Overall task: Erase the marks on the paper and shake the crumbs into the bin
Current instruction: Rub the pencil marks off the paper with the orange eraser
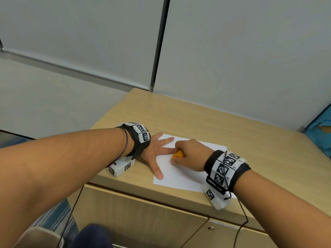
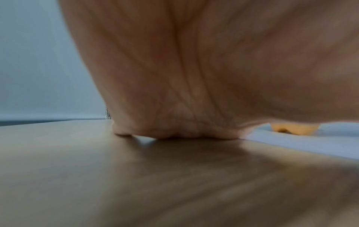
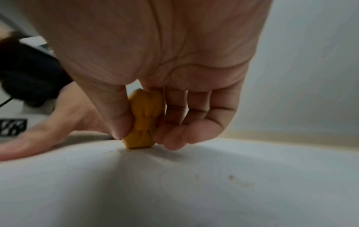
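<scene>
A white sheet of paper (image 1: pixel 180 174) lies on the wooden cabinet top (image 1: pixel 232 126). My left hand (image 1: pixel 157 153) lies flat with straight, spread fingers, pressing the sheet's left edge down. My right hand (image 1: pixel 188 156) pinches an orange eraser (image 1: pixel 178 155) between thumb and fingers, its lower end on the paper. In the right wrist view the eraser (image 3: pixel 143 121) stands upright on the paper (image 3: pixel 174 184), with small crumbs lying near it. The left wrist view shows my left palm (image 2: pixel 194 76) on the wood and the eraser (image 2: pixel 295 129) beyond it.
A grey wall and blind stand right behind the cabinet. Blue fabric (image 1: pixel 320 129) sits at the right edge. A grey bin rim (image 1: pixel 35 237) shows at the bottom left, below the cabinet's front edge. Cabinet doors (image 1: pixel 143 221) lie beneath the top.
</scene>
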A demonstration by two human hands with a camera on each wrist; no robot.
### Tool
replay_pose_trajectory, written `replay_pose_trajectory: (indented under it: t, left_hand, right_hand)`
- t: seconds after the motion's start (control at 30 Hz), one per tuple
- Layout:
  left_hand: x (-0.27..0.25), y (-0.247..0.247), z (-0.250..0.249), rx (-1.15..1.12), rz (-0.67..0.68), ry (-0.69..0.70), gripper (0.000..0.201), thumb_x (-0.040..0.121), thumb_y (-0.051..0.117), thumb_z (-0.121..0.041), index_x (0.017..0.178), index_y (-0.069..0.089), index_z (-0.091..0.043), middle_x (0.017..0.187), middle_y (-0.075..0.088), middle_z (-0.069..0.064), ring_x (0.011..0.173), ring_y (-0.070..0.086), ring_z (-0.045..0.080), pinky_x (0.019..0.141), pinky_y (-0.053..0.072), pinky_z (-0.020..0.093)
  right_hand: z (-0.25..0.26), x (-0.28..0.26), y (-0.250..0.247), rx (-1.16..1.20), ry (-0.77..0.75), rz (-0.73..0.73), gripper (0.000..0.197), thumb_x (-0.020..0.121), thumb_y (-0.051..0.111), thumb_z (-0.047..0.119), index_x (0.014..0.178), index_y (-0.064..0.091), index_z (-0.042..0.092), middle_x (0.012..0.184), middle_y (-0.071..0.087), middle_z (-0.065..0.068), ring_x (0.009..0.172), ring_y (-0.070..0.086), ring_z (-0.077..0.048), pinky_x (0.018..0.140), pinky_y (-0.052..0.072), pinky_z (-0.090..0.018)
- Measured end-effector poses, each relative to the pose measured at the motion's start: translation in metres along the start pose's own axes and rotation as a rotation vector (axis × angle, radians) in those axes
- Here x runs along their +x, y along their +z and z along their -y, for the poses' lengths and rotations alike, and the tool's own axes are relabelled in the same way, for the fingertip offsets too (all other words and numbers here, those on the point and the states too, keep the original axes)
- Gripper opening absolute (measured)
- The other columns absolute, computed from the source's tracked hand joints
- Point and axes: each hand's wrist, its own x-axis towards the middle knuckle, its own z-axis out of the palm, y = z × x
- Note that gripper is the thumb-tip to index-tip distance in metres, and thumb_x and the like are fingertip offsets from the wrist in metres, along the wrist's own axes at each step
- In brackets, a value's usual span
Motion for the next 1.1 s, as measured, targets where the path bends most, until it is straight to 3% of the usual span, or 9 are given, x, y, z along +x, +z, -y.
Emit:
replay_pose_trajectory:
  t: [0.1, 0.17, 0.27, 0.4, 0.53, 0.7, 0.83, 0.97, 1.1]
  left_hand:
    - [0.001, -0.001, -0.001, -0.001, 0.008, -0.006, 0.117, 0.066, 0.063, -0.083, 0.143, -0.021, -0.058, 0.152, -0.043, -0.015, 0.143, -0.036, 0.031, 0.108, -0.005, 0.072]
    - [0.001, -0.001, -0.002, -0.013, 0.008, -0.005, 0.115, 0.066, 0.063, -0.083, 0.145, -0.018, -0.059, 0.152, -0.042, -0.015, 0.142, -0.036, 0.031, 0.11, -0.006, 0.07]
    - [0.002, 0.0, -0.001, -0.027, 0.004, -0.004, 0.114, 0.067, 0.064, -0.082, 0.144, -0.017, -0.06, 0.153, -0.042, -0.014, 0.142, -0.036, 0.032, 0.112, -0.005, 0.067]
    - [0.004, -0.001, -0.002, -0.015, 0.006, -0.014, 0.119, 0.064, 0.064, -0.083, 0.141, -0.024, -0.059, 0.152, -0.043, -0.014, 0.143, -0.034, 0.033, 0.112, -0.003, 0.068]
    - [0.004, 0.0, 0.0, -0.009, -0.003, -0.01, 0.112, 0.066, 0.062, -0.084, 0.147, -0.012, -0.058, 0.152, -0.043, -0.013, 0.143, -0.035, 0.032, 0.114, -0.004, 0.065]
    - [0.008, 0.002, -0.001, 0.005, -0.002, -0.012, 0.117, 0.064, 0.061, -0.086, 0.148, -0.015, -0.054, 0.153, -0.041, -0.014, 0.143, -0.035, 0.032, 0.112, -0.003, 0.069]
    - [0.009, 0.002, 0.002, -0.016, -0.013, 0.002, 0.104, 0.064, 0.062, -0.086, 0.149, 0.007, -0.058, 0.153, -0.041, -0.012, 0.141, -0.037, 0.034, 0.113, -0.004, 0.067]
    - [0.01, 0.003, 0.001, 0.008, -0.011, -0.018, 0.117, 0.062, 0.06, -0.088, 0.148, -0.012, -0.056, 0.154, -0.04, -0.014, 0.142, -0.036, 0.032, 0.112, -0.004, 0.069]
    - [0.008, 0.002, 0.001, 0.002, -0.012, 0.0, 0.111, 0.063, 0.06, -0.087, 0.145, -0.01, -0.061, 0.153, -0.042, -0.012, 0.142, -0.035, 0.034, 0.113, -0.005, 0.068]
  right_hand:
    - [0.003, -0.004, -0.002, -0.043, -0.065, 0.014, 0.022, 0.091, 0.066, 0.039, 0.095, 0.059, 0.019, 0.09, 0.062, 0.002, 0.083, 0.058, -0.019, 0.072, 0.048, -0.031]
    - [0.009, -0.011, -0.001, 0.061, -0.144, 0.069, 0.024, 0.087, 0.073, 0.039, 0.097, 0.064, 0.019, 0.087, 0.064, 0.007, 0.078, 0.058, -0.012, 0.071, 0.046, -0.026]
    - [0.009, -0.01, -0.003, 0.025, -0.197, 0.093, 0.024, 0.084, 0.076, 0.042, 0.094, 0.065, 0.024, 0.081, 0.06, 0.015, 0.073, 0.055, -0.002, 0.066, 0.041, -0.019]
    - [0.001, 0.003, -0.007, -0.069, -0.089, -0.073, 0.021, 0.084, 0.073, 0.04, 0.089, 0.064, 0.021, 0.084, 0.065, 0.004, 0.082, 0.062, -0.019, 0.069, 0.049, -0.029]
    - [0.016, -0.007, -0.002, 0.034, -0.203, 0.13, 0.024, 0.08, 0.08, 0.042, 0.09, 0.067, 0.025, 0.077, 0.061, 0.014, 0.072, 0.056, -0.003, 0.064, 0.042, -0.02]
    - [0.013, 0.005, -0.008, -0.036, -0.103, -0.043, 0.025, 0.08, 0.077, 0.038, 0.092, 0.069, 0.017, 0.086, 0.068, 0.002, 0.08, 0.063, -0.019, 0.074, 0.056, -0.036]
    - [0.025, -0.005, -0.011, -0.053, -0.199, 0.168, 0.024, 0.08, 0.081, 0.039, 0.093, 0.068, 0.024, 0.08, 0.06, 0.012, 0.074, 0.056, -0.007, 0.068, 0.048, -0.025]
    - [0.017, 0.003, -0.009, -0.058, -0.108, -0.003, 0.028, 0.079, 0.078, 0.042, 0.091, 0.069, 0.018, 0.085, 0.068, 0.003, 0.08, 0.064, -0.02, 0.076, 0.057, -0.038]
    - [0.022, -0.008, -0.008, -0.044, -0.204, 0.152, 0.021, 0.08, 0.08, 0.04, 0.089, 0.067, 0.027, 0.082, 0.064, 0.01, 0.075, 0.058, -0.009, 0.069, 0.049, -0.026]
